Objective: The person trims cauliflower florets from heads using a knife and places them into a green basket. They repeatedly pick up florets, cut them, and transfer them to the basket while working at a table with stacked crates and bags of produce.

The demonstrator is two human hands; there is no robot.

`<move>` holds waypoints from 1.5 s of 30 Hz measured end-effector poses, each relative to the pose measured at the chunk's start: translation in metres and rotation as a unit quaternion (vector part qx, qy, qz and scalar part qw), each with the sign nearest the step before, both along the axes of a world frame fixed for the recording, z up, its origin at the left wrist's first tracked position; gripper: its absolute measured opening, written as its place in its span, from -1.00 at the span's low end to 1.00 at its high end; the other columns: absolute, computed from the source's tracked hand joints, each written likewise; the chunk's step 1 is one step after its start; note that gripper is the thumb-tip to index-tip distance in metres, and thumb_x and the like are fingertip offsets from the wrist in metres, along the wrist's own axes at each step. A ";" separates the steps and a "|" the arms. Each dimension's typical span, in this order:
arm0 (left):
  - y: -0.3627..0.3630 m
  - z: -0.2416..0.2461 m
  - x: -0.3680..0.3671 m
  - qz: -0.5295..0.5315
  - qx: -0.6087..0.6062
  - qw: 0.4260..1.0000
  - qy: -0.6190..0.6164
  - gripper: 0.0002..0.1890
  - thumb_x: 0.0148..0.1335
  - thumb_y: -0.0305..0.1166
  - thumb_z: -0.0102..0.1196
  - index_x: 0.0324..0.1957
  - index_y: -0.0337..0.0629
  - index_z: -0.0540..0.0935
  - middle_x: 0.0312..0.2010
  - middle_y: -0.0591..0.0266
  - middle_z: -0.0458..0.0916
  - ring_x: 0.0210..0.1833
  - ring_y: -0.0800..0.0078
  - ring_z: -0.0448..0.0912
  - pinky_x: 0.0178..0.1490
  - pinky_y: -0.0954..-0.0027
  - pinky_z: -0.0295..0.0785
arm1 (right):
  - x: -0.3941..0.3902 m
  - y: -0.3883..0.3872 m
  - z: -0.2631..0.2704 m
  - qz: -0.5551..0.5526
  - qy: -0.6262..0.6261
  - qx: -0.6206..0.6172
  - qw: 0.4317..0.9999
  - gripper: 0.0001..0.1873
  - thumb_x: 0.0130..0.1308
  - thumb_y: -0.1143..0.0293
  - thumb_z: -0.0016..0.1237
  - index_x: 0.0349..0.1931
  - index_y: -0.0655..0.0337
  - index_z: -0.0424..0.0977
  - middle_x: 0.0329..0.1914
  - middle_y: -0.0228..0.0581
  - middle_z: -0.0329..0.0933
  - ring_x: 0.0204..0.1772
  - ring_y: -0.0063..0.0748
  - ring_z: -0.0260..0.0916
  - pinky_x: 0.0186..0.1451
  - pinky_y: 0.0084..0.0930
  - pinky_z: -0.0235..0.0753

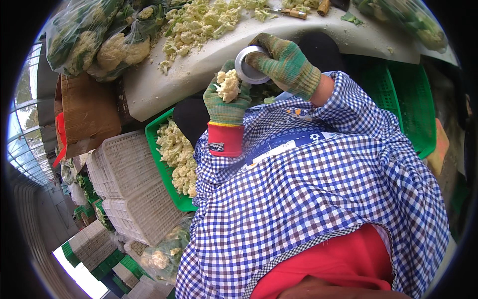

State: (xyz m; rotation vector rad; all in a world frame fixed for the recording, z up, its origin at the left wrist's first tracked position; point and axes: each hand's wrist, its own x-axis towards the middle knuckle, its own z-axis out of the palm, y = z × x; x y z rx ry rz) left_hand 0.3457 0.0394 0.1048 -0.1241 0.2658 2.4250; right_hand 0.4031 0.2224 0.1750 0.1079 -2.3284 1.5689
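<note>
My left hand (227,106), in a green and tan knit glove, holds a cauliflower floret (227,86) upright against its fingers. My right hand (289,67), in a matching glove, grips a round silvery metal piece (255,77), a ring or shallow cup. Its rim is right beside the floret; whether they touch, I cannot tell. Both hands are over my lap, at the near edge of a white worktop (179,89). Cut cauliflower florets (203,22) are heaped on that worktop. Below my left forearm, a green plastic crate (158,153) holds more florets (179,160).
Plastic-wrapped cauliflowers (89,41) crowd the worktop's left end, and another wrapped bundle (407,22) lies at the right. A wooden-handled knife (293,13) rests at the back. Beside me stand a cardboard box (89,112), stacked white crates (130,168) and another green crate (414,101).
</note>
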 end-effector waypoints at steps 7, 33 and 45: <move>0.020 0.000 0.021 0.029 -0.309 0.928 0.207 -0.67 0.33 -0.50 -0.19 0.09 -0.44 0.42 0.04 -0.03 0.51 0.05 0.23 0.53 0.12 0.22 0.51 | -0.017 0.000 -0.051 -0.057 0.010 0.148 0.987 -0.66 0.29 0.16 -0.08 -0.20 0.30 0.45 -0.35 0.12 0.55 -0.26 0.11 0.53 -0.22 -0.17 0.52; -0.036 -0.042 0.022 0.057 -0.183 0.981 -0.001 -0.63 0.31 -0.31 -0.20 0.01 -0.38 0.48 -0.10 -0.04 0.56 -0.09 0.19 0.57 0.02 0.16 0.54 | -0.010 -0.064 -0.072 -0.076 0.040 0.052 0.995 -0.74 0.27 0.30 0.00 -0.17 0.29 0.41 -0.26 0.12 0.54 -0.19 0.06 0.54 -0.23 -0.26 0.52; -0.301 -0.022 0.018 0.338 -0.219 0.909 -0.106 -0.71 0.23 -0.42 0.01 -0.10 -0.47 0.53 -0.13 -0.13 0.57 -0.21 0.10 0.59 -0.11 0.12 0.59 | -0.020 -0.135 -0.079 -0.140 -0.154 -0.139 0.968 -0.69 0.35 0.21 -0.04 -0.06 0.24 0.44 -0.24 -0.31 0.50 -0.35 -0.58 0.40 -0.57 -0.65 0.42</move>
